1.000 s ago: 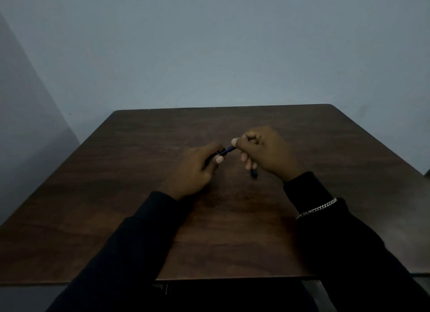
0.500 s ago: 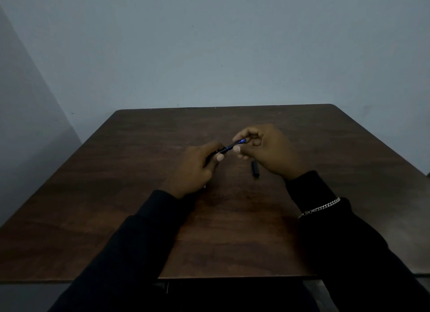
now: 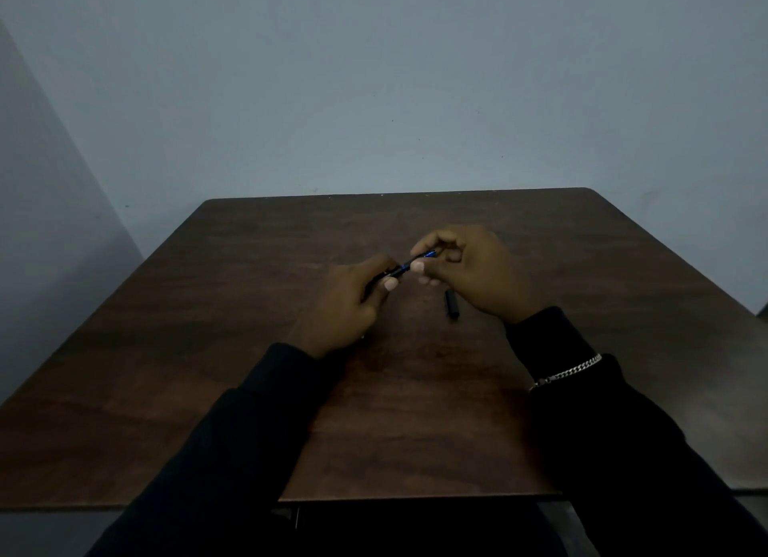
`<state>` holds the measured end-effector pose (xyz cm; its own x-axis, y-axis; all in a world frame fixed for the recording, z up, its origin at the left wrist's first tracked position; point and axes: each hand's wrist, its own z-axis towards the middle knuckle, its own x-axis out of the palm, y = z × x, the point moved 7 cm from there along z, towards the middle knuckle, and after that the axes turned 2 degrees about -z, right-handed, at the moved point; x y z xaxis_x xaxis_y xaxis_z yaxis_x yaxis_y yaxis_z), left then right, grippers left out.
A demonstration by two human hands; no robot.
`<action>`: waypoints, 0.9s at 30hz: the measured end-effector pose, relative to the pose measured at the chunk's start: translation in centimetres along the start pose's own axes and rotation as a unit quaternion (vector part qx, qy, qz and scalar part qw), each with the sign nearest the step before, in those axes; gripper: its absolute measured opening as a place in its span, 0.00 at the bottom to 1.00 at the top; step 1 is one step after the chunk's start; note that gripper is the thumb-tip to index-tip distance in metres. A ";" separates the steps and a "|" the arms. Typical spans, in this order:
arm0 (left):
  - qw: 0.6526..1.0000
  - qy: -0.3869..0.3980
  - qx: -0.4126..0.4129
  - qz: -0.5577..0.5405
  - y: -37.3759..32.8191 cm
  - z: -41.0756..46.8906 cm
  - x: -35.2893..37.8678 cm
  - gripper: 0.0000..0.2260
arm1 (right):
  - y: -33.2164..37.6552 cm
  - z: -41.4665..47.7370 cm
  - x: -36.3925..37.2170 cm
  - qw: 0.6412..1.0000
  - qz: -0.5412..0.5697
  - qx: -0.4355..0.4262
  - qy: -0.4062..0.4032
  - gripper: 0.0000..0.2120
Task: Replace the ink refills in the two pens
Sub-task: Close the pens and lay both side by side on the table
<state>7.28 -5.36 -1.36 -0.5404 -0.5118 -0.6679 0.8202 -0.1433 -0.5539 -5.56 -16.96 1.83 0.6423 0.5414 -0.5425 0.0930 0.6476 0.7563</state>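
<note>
Got the blue pen (image 3: pixel 409 264) up over the table (image 3: pixel 249 307), left hand (image 3: pixel 347 303) gripping its dark end, right hand (image 3: pixel 469 272) pinching the blue tip. Dark cap-looking piece (image 3: pixel 451 305) lies under my right hand.

Over the middle of the dark wooden bench (image 3: pixel 249 307), a slim blue pen (image 3: pixel 409 262) spans between the left hand (image 3: pixel 345 303) and the right hand (image 3: pixel 473 270). A short black tube (image 3: pixel 451 305) lies on the bench just beneath the right hand.
</note>
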 end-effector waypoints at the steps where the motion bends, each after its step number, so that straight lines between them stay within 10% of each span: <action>1: 1.000 -0.001 0.005 0.004 0.0 0.0 0.0 0.08 | 0.0 0.0 0.1 1.000 -0.008 -0.002 -0.002 0.04; 8: 1.000 0.011 -0.002 0.009 0.0 -0.2 0.3 0.13 | 1.2 -0.3 0.2 0.988 -0.140 -0.042 -0.046 0.28; 20: 1.000 -0.004 -0.005 0.008 0.1 -0.1 0.2 0.10 | 0.6 0.0 -0.1 0.996 -0.081 -0.038 -0.027 0.02; 27: 1.000 -0.009 0.002 0.004 -0.3 -0.1 0.1 0.12 | 0.9 -0.1 0.0 0.988 -0.134 -0.063 -0.041 0.29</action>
<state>7.00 -5.25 -1.34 -0.5301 -0.5279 -0.6636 0.8253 -0.1415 -0.5467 -5.57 -16.30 2.45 0.6673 0.2991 -0.6821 0.1766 0.8262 0.5350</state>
